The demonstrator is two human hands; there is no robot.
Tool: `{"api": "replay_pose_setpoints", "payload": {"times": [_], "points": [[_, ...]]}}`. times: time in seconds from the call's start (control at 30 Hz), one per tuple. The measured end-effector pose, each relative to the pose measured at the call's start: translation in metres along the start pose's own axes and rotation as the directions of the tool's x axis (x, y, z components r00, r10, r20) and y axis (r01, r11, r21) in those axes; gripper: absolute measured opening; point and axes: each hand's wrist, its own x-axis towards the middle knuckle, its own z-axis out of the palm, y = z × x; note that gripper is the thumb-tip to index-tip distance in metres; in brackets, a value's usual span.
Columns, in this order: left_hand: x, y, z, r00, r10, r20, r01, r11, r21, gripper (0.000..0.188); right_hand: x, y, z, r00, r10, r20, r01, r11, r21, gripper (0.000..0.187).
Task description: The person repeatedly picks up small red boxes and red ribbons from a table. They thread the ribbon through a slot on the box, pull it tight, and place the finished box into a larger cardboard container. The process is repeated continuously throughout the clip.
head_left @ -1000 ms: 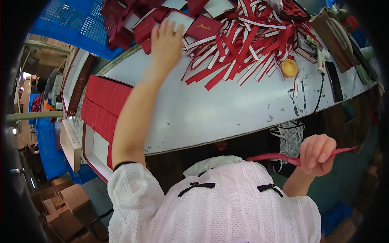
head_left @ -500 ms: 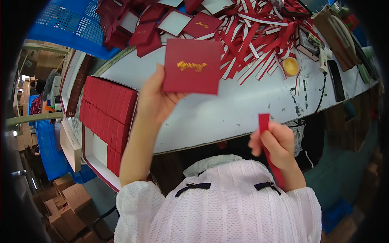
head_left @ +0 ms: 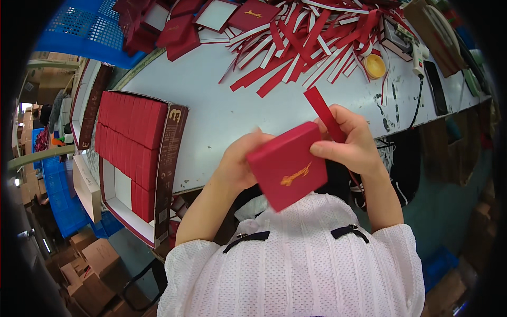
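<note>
Lettered red box [head_left: 290, 171] moved since earlier frame: lowered from over counter [head_left: 227, 111] to before our chest, now tilted. Left to right, we note: blue crate [head_left: 84, 31], far upper left; open carton [head_left: 171, 153] holding packed red boxes [head_left: 129, 137] in rows; our left hand [head_left: 238, 161] closed on lettered box's left side, fingers partly hidden; heap of red-and-white ribbons [head_left: 296, 47] on counter; our right hand [head_left: 346, 140] pinching red ribbon [head_left: 321, 110], thumb at box's right edge; round yellow item [head_left: 374, 66] beside heap.

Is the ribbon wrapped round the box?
Not wrapped: the ribbon juts from the right hand; none crosses the gold-marked side of the box.
</note>
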Motion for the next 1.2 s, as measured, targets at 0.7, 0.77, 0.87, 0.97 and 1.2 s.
{"api": "replay_pose_setpoints", "payload": {"times": [0.7,0.77,0.87,0.97,1.2], "points": [[0.017,-0.029,0.040,0.828,0.561,-0.019,-0.481,0.726,0.491,0.038,-0.023,-0.012,0.024,0.890,-0.456,-0.006,0.403,0.792,-0.458,0.017],[0.015,-0.028,0.041,0.836,0.548,-0.003,-0.480,0.735,0.479,0.039,-0.023,-0.013,0.024,0.881,-0.473,-0.002,0.420,0.785,-0.456,0.017],[0.013,-0.028,0.042,0.841,0.542,0.000,-0.482,0.748,0.457,0.036,-0.023,-0.013,0.024,0.870,-0.494,-0.009,0.434,0.773,-0.463,0.016],[0.016,-0.030,0.045,0.794,0.605,-0.048,-0.500,0.697,0.514,0.029,-0.023,-0.014,0.025,0.871,-0.490,0.017,0.441,0.767,-0.466,0.014],[0.028,-0.024,0.043,0.730,0.645,-0.227,-0.464,0.711,0.528,0.018,-0.019,-0.008,0.020,0.940,-0.342,0.011,0.318,0.863,-0.393,0.013]]}}
